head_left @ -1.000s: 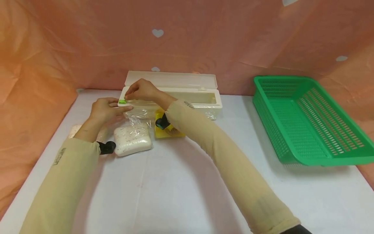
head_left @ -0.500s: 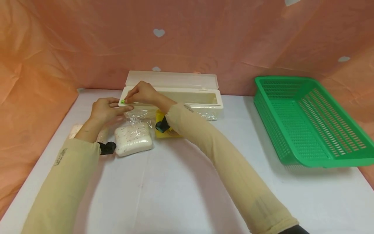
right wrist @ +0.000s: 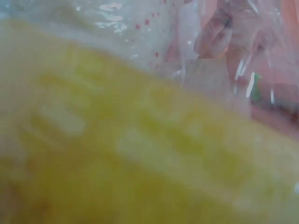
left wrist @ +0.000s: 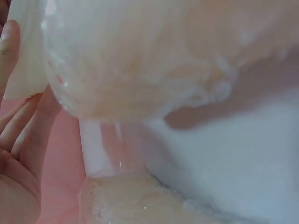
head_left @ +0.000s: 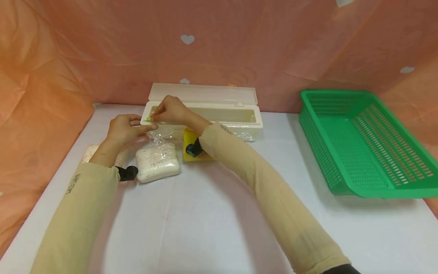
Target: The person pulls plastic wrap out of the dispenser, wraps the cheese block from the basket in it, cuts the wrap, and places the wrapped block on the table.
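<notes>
A long cream box [head_left: 257, 118], seemingly a cling film dispenser, stands at the back in the head view, its lid [head_left: 205, 93] raised. Clear film hangs over its front. My left hand [head_left: 122, 127] grips the box's left end, thumb at the front; the left wrist view shows that hand [left wrist: 23, 140] at the left edge. My right hand [head_left: 172, 110] pinches a small green slide cutter [head_left: 148, 120] on the front rim, near the left corner. Its fingertips partly hide the cutter. In the right wrist view a blurred yellow packet [right wrist: 117, 140] fills the foreground.
A white speckled, plastic-wrapped block [head_left: 157, 163] lies before the box. Beside it the yellow packet [head_left: 189, 152] sits partly under my right wrist. Another pale pack [head_left: 89, 152] is mostly behind my left forearm. A green perforated basket [head_left: 337, 167] stands at right.
My right hand has shifted slightly right along the front rim, and the green cutter has moved with it from the left corner. My left hand keeps its place on the box.
</notes>
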`<action>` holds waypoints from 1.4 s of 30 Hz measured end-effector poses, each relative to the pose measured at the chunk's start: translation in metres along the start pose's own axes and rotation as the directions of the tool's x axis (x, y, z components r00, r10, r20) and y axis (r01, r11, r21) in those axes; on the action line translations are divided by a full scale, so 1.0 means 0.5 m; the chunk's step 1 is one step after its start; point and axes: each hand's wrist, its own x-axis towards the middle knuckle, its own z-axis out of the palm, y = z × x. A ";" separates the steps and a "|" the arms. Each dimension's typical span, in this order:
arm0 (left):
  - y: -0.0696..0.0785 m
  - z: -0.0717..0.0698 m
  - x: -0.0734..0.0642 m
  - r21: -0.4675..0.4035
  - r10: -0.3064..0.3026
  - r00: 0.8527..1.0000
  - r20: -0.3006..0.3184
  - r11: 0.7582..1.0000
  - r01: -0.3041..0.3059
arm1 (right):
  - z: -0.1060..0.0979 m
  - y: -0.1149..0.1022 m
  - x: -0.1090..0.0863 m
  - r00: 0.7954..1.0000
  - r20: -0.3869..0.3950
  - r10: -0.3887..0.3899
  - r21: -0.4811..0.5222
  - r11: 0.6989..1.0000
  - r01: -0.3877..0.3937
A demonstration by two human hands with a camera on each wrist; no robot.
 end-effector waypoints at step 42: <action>0.001 -0.006 -0.014 0.021 -0.023 1.000 -0.005 1.000 0.023 | -0.032 0.020 -0.067 0.996 0.013 -0.089 -0.131 0.987 0.090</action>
